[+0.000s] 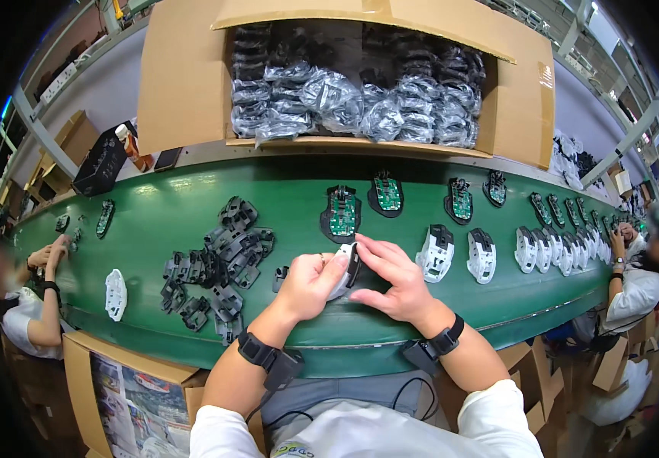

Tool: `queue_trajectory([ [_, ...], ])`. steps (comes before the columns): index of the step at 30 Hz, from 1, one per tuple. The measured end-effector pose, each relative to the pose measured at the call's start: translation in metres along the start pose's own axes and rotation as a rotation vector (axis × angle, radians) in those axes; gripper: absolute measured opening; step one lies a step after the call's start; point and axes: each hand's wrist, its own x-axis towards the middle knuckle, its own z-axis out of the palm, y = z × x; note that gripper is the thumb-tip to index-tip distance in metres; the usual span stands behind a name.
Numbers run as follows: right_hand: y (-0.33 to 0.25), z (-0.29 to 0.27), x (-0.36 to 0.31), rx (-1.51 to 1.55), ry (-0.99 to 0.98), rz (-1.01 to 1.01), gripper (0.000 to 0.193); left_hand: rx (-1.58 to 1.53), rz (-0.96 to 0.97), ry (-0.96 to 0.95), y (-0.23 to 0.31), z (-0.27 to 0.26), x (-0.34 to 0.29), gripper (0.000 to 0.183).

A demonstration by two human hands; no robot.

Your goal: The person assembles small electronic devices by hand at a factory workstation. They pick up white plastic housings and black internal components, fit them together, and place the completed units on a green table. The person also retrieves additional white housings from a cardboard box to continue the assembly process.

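Note:
Both hands meet over the near middle of the green work surface, around a white and black mouse shell [342, 285]. My left hand [306, 285] is closed on the shell, with its thumb along the top. My right hand [400, 284] grips it from the other side, fingertips on the black edge and thumb lower down; the hands hide much of it. Just beyond lies a dark mouse base with a green circuit board [342, 212]. A heap of black plastic mouse parts [226, 248] lies left of my hands. White mouse shells [436, 253] stand to the right.
An open cardboard box [184, 84] with bagged dark parts stands at the back. More circuit-board bases [459, 201] and a row of white shells [526, 250] extend right. A lone white shell [116, 295] lies left. Co-workers sit at both ends; another cardboard box [85, 397] stands below the edge.

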Motion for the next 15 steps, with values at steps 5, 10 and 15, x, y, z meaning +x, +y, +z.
queue_trajectory([
  [5,-0.008,0.005,-0.008,0.469,-0.112,0.372,0.077,0.219,-0.038,-0.141,0.013,0.001,-0.006,0.031],
  [10,0.001,0.002,-0.012,0.302,-0.239,0.419,0.059,0.384,-0.008,-0.062,0.021,0.013,-0.009,0.031],
  [15,-0.005,0.009,-0.009,0.163,-0.065,0.272,0.056,0.518,0.343,0.112,0.013,0.012,-0.005,0.029],
])
